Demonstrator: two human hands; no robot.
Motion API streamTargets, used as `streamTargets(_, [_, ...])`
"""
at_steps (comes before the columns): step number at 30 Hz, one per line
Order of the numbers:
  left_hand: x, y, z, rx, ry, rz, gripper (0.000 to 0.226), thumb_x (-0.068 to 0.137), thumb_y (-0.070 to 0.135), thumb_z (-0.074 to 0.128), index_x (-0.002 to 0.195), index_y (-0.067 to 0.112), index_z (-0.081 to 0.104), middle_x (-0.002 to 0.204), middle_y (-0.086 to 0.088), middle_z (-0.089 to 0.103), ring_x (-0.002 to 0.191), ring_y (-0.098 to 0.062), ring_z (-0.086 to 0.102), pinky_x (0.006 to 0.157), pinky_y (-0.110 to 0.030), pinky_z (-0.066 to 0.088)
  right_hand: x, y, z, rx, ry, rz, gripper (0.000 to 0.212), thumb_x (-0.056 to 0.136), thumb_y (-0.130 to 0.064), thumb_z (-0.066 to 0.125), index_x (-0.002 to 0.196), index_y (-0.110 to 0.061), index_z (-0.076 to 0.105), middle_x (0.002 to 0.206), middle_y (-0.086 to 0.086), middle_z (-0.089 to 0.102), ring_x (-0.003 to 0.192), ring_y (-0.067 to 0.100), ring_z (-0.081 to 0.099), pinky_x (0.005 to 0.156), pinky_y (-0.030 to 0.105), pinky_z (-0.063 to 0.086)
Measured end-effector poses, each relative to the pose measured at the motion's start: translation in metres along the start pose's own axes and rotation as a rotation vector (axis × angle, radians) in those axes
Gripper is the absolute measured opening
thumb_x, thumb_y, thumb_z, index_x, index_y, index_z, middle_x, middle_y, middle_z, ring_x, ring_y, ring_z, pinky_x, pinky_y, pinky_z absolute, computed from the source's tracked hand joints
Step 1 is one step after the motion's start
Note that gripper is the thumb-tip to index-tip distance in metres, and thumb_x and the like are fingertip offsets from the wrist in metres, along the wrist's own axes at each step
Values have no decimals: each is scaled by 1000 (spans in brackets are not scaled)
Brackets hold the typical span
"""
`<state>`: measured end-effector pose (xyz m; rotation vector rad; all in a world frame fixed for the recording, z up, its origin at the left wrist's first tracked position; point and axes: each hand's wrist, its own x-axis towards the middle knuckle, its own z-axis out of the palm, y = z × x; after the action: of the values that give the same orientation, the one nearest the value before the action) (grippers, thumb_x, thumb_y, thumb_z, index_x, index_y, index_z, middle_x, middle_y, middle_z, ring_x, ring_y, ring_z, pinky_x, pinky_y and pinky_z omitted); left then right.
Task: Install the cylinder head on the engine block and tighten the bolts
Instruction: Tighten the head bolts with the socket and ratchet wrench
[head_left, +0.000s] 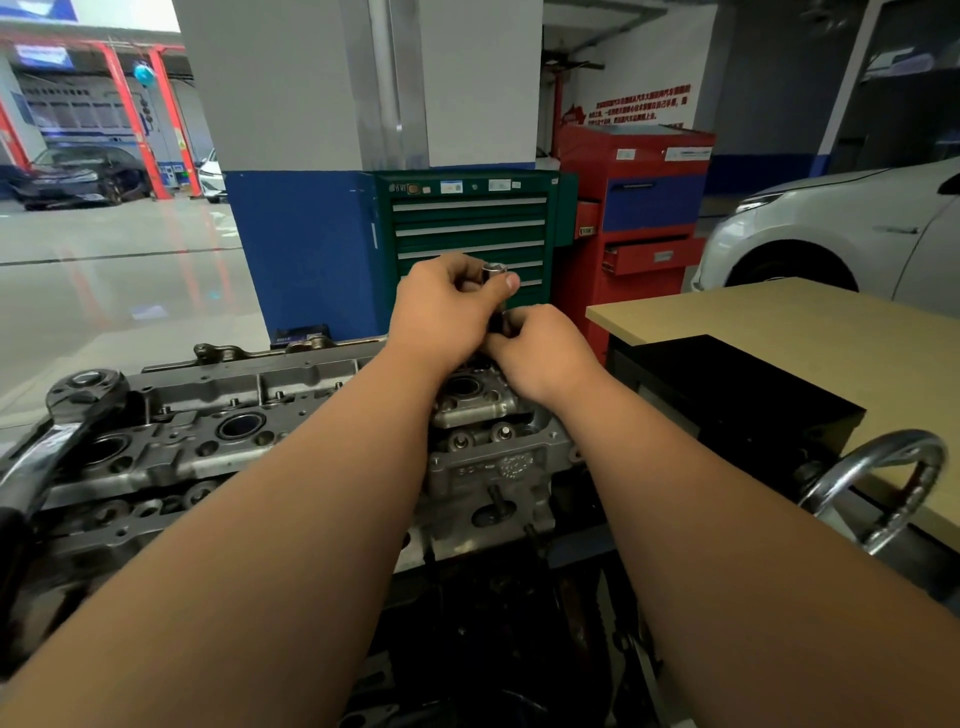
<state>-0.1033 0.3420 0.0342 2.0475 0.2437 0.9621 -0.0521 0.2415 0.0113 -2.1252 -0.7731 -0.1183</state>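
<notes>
Car repair workshop, seen from where I stand. Green drawer tool cabinet (470, 234) and red tool cabinet (639, 208) against blue-and-white pillar (301, 249) ahead of me. White car (841, 228) parked at my right, dark car (78, 176) beside red lift posts (127, 114) across glossy floor (119, 270). Cylinder head (208, 431) in front of me, big ratchet (62, 415) resting on its left end.

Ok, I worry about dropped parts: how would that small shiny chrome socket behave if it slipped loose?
The small chrome socket, pinched by the left hand, looks rigid steel, probably heavy for its size. Its round, polished wall would likely roll and feel slippery. It could drop into open bores of the grey cylinder head.
</notes>
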Motion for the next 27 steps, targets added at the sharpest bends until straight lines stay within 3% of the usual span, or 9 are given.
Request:
streamTargets(5, [0,1,6,41,6,26,24,88,36,64,108,22,66,84,11,64,84,-7,60,73,-19,44,3,-1,0,-32,34,20,30,83,-19,60,55,-16,47,59,4,53,65,29,53,60,37,43])
streamTargets(9, [2,1,15,80,105,-26,34,77,47,73,85,19,55,74,11,56,68,-4,52,54,-20,36,4,-2,-1,-55,31,10,27,85,-19,55,58,-17,50,65,6,58,70,30,58,58,34,42])
streamTargets(13, [4,0,8,94,81,29,34,77,42,75,63,21,51,61,8,55,57,-7,49,52,-23,37,4,0,1,-34,31,27,34,83,-24,60,54,-18,45,56,2,50,59,25,48,54,31,33])
streamTargets(17, [4,-1,-2,6,4,18,28,77,36,77,70,14,62,66,3,61,58,-8,52,53,-19,41,4,2,3,-47,34,35,35,82,-33,64,56,-20,45,55,-1,48,57,23,48,53,30,32])
streamTargets(20, [2,1,0,-42,-27,-25,21,82,35,73,80,15,67,74,3,64,67,-8,58,58,-17,43,5,2,3,-75,39,27,23,81,-32,63,65,-19,54,64,1,57,64,24,55,54,30,36])
streamTargets(22, [-5,5,3,95,-64,-14,19,88,40,64,83,21,65,81,4,65,79,-14,60,64,-24,44,5,-1,3,-130,18,14,13,84,-26,57,87,-14,63,85,8,63,77,28,60,63,36,48])
streamTargets(25, [-10,11,-5,569,-163,42,38,91,46,53,116,18,60,112,-6,62,102,-26,58,84,-37,49,1,-4,0,-277,14,41,38,90,-27,54,122,-8,51,121,14,51,108,33,54,89,45,49])
streamTargets(27, [-10,12,-39,843,-145,46,37,91,37,54,121,15,56,119,-9,58,108,-29,54,85,-39,46,-7,-14,-2,-413,88,33,53,90,-37,58,130,-7,41,129,14,43,120,33,44,96,45,44])
